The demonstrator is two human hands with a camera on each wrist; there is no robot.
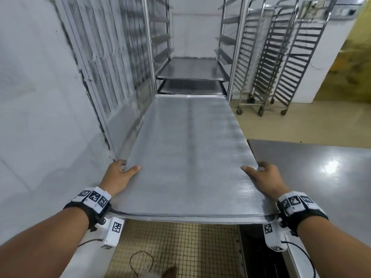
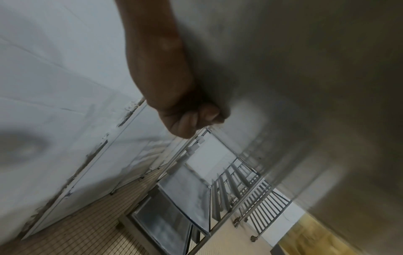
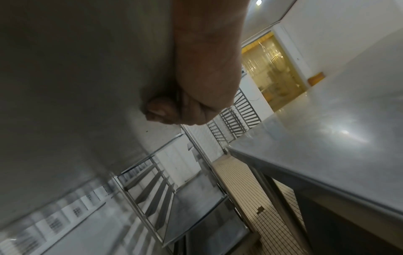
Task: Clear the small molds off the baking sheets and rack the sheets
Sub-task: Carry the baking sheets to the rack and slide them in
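Steel-grey and bare on top, the baking sheet [image 1: 186, 157] is hanging level between your hands, its far edge nearly reaching the front of the rack [image 1: 233, 57]. Your left hand [image 1: 118, 175] is gripping the near left edge, thumb on top and fingers curled beneath; your right hand [image 1: 265, 177] is gripping the near right edge likewise. Two more sheets [image 1: 190, 69] are already sitting on the rack's runners. Right of the rack, a steel table [image 1: 321, 167] is standing.
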